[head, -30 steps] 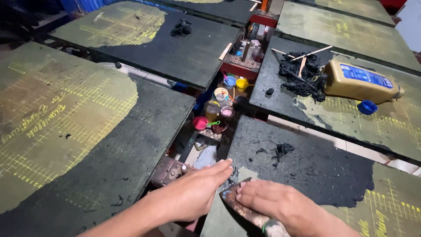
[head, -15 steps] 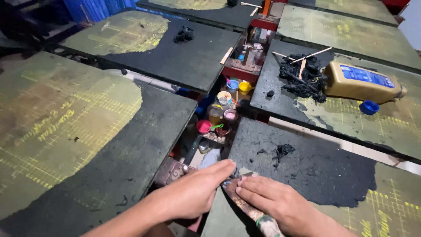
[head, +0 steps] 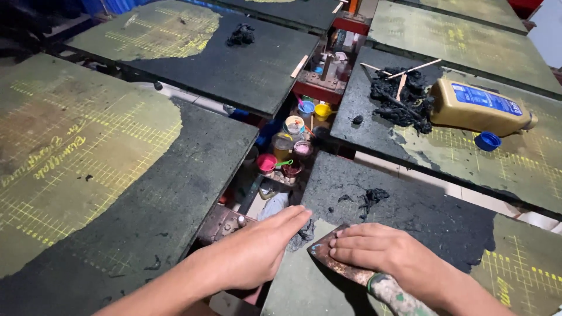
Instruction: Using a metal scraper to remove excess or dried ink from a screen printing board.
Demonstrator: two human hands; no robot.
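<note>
Both hands sit low centre of the frame on the dark counter (head: 410, 205). Your right hand (head: 380, 254) presses flat on the rusty scraper (head: 339, 263) — fingers extended, not clenched. Blade's long axis runs from upper left down to the paint-spattered handle (head: 392, 292) at lower right. Left hand (head: 257, 251) lies open, touching the black residue clump (head: 303, 236) just left of the blade tip — nearer to it.
</note>
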